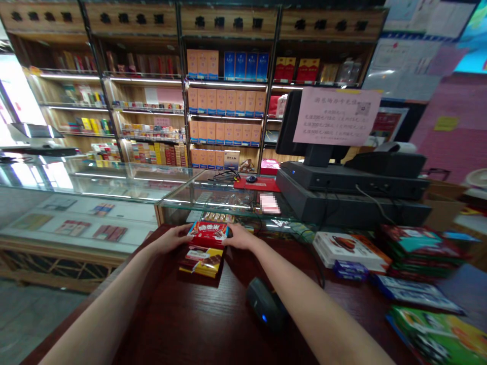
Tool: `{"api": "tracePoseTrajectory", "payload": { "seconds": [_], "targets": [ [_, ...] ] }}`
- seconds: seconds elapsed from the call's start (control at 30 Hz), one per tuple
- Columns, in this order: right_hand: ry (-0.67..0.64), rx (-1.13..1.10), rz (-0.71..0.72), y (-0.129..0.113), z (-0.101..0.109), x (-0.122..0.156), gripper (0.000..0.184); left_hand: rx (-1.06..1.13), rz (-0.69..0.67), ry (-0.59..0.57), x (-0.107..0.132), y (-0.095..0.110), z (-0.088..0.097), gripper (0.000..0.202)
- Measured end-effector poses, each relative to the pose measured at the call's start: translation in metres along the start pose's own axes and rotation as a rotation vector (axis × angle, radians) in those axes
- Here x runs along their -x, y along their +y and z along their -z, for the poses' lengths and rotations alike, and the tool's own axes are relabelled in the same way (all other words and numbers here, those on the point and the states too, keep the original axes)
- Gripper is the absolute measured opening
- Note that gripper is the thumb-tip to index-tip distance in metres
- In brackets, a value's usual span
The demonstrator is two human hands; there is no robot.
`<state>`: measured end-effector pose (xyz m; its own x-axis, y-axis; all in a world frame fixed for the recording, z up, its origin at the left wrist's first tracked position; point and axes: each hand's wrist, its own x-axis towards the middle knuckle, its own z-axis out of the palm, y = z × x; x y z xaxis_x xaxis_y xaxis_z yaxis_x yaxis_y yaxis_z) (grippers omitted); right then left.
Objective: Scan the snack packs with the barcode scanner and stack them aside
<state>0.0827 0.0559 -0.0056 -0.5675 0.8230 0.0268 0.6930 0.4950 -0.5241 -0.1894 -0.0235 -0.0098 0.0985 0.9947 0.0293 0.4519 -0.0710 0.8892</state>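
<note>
Both of my hands reach forward over the dark wooden counter to a red snack packet with white lettering. At its left end my left hand has its fingers closed on the edge. The right end is gripped by my right hand, thumb toward the near side. Just in front of it lie yellow chocolate bar packs, apparently stacked, with neither hand on them. A black barcode scanner with a blue light rests beside my right forearm.
A glass display case borders the counter's far side, with a black point-of-sale machine on it. At right lie a white box, purple packs, stacked red-green boxes and a green bag. Stocked shelves stand behind.
</note>
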Motion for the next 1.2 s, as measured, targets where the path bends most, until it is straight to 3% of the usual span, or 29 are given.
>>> {"api": "tracePoseTrajectory", "payload": {
  "seconds": [0.73,0.97,1.2],
  "targets": [
    [0.038,-0.037,0.028,0.002,-0.001,0.011,0.072,0.007,0.01,0.049,0.0,0.002,-0.003,0.087],
    [0.072,-0.042,0.103,0.0,0.006,0.024,0.058,0.069,-0.002,0.09,0.006,0.005,-0.001,0.093],
    [0.095,-0.022,0.109,0.002,0.011,0.044,0.057,-0.019,-0.03,0.204,0.016,0.023,-0.011,0.074]
  ]
}}
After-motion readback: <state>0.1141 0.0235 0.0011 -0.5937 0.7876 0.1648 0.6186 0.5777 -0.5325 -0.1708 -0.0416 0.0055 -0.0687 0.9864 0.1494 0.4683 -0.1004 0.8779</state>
